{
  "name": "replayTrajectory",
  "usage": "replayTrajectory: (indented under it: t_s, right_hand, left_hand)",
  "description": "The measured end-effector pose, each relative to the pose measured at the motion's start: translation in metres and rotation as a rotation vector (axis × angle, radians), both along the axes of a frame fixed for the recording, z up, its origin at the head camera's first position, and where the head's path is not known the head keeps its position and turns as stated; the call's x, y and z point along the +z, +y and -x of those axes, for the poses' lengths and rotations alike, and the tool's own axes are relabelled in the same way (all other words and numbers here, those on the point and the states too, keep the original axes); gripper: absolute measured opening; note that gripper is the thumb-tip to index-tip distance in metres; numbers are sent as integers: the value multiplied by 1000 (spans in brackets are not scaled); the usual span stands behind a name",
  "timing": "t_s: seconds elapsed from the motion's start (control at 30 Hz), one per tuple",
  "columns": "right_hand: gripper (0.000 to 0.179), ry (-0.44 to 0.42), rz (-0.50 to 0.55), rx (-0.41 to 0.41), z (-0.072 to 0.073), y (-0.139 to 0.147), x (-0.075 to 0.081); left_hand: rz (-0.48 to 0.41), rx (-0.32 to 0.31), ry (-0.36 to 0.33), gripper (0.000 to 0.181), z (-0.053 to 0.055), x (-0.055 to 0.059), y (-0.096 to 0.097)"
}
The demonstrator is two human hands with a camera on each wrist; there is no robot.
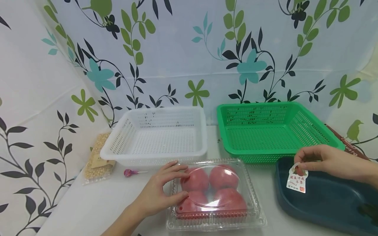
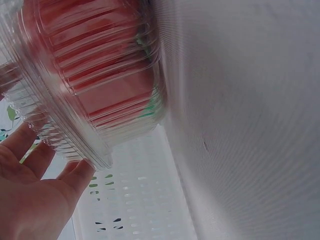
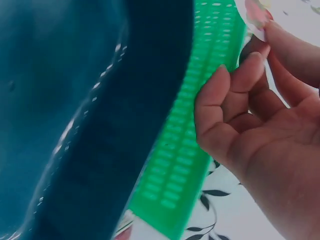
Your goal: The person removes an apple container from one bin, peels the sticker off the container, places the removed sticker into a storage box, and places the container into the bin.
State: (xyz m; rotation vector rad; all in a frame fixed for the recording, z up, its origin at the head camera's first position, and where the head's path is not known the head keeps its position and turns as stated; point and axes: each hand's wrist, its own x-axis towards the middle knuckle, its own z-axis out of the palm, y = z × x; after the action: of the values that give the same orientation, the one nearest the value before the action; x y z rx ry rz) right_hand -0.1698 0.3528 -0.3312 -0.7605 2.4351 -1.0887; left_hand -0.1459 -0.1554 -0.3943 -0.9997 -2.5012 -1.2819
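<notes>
On the white table [image 1: 112, 200], left of the dark blue tray [image 1: 325, 201], I see the clear plastic box [image 1: 218, 226] of four round red fruits [image 1: 225, 177], front edge running left to right. The left hand [image 1: 163, 188] touches its left rim, fingers loosely extended. The right hand [image 1: 330, 160] pinches a small white paper label [image 1: 296, 182] over the tray — long axis near vertical, picture end up. The right wrist view shows me the palm — hidden from the head camera.

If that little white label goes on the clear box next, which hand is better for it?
Probably the right hand: its thumb and fingers pinch the label. The left hand touches the clear box, so it seems better placed to steady it.
</notes>
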Motion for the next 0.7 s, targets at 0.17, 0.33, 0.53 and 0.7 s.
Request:
replayTrajectory:
  t_s: [0.17, 0.33, 0.53, 0.7]
  right_hand:
    - [12, -82, 36, 87, 3, 5, -15]
    - [14, -91, 56, 147, 5, 2, -26]
    - [11, -134, 72, 193, 7, -2, -36]
    - [12, -110, 13, 185, 8, -2, -41]
  left_hand:
    - [4, 1, 18, 40, 0, 0, 0]
    - [5, 4, 22, 40, 0, 0, 0]
    - [8, 2, 26, 40, -1, 0, 0]
    - [12, 3, 32, 40, 0, 0, 0]
